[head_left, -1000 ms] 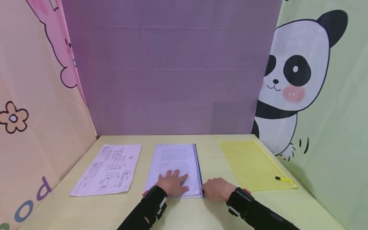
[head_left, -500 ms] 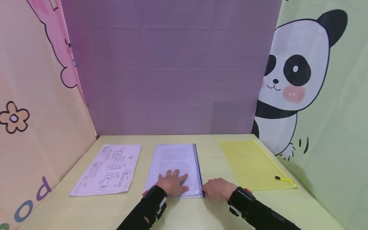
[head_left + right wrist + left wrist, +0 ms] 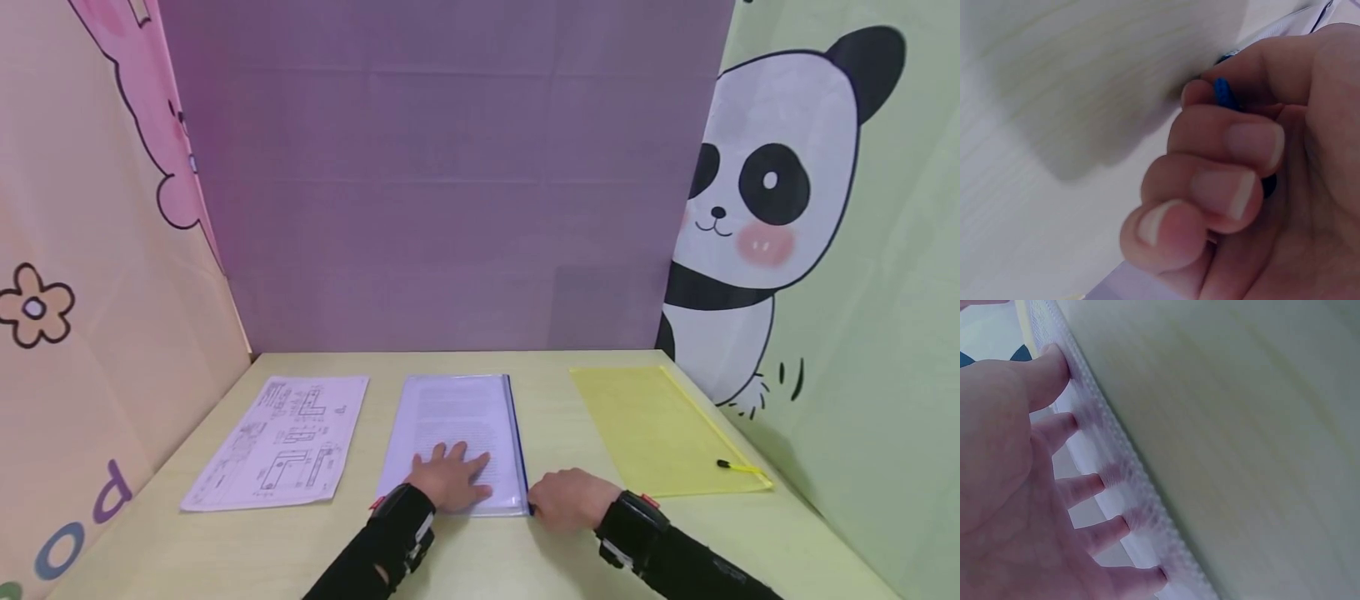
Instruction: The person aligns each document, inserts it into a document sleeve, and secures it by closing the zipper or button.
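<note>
A clear zip document bag (image 3: 427,408) with printed pages inside lies mid-table, a dark blue zipper (image 3: 516,433) along its right edge. My left hand (image 3: 450,482) rests on its near part with fingers spread; in the left wrist view its fingertips (image 3: 1119,525) press on the bag's textured plastic. At the bag's near right corner, my right hand (image 3: 570,497) has its fingers curled. The right wrist view shows a blue zipper pull (image 3: 1224,92) between thumb and fingers, with a dark end (image 3: 1269,185) showing lower in the palm. The rest of the pull is hidden by the fingers.
Left of the bag lie paper sheets (image 3: 285,446) with technical drawings. On the right is a yellow zip document bag (image 3: 645,425) with a black-tipped yellow pull (image 3: 738,467). A purple panel (image 3: 450,183) stands behind the table, with printed walls at both sides.
</note>
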`<state>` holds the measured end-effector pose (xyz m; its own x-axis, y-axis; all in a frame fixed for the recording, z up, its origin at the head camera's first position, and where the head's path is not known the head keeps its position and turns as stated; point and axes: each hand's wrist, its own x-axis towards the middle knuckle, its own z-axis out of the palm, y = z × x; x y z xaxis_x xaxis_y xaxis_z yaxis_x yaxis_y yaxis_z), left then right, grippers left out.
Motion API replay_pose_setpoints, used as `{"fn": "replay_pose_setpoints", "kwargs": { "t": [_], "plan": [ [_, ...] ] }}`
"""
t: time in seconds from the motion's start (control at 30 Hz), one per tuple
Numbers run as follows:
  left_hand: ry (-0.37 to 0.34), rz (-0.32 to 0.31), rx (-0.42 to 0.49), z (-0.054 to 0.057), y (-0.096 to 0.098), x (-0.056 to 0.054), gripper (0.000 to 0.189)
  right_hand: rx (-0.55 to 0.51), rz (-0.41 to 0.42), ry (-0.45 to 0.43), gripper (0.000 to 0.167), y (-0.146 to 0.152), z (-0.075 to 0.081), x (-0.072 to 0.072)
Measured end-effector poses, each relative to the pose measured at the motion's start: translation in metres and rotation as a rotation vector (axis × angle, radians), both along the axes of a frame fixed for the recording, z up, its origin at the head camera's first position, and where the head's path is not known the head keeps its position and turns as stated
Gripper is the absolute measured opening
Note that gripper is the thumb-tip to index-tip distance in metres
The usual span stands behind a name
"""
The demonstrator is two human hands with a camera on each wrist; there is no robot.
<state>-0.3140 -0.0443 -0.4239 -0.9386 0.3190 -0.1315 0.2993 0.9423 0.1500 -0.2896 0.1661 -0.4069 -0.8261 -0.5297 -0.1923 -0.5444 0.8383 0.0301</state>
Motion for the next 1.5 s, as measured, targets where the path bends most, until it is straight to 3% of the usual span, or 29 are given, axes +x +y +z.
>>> {"fn": "replay_pose_setpoints", "kwargs": {
  "t": [0.4, 0.73, 1.23, 1.5],
  "plan": [
    [0.010, 0.008, 0.009, 0.001, 0.001, 0.001, 0.058, 0.037, 0.036, 0.042, 0.022, 0.000, 0.000, 0.007],
    [0.013, 0.025, 0.010, 0.001, 0.004, 0.004, 0.057, 0.055, 0.014, 0.053, 0.023, -0.003, 0.001, 0.010],
    [0.008, 0.023, 0.002, 0.002, 0.002, 0.002, 0.057, 0.080, -0.050, 0.143, 0.025, -0.008, -0.002, 0.007],
    [0.002, 0.030, -0.002, 0.001, 0.003, 0.001, 0.058, 0.044, -0.096, 0.170, 0.023, -0.015, 0.002, -0.006]
  ]
}}
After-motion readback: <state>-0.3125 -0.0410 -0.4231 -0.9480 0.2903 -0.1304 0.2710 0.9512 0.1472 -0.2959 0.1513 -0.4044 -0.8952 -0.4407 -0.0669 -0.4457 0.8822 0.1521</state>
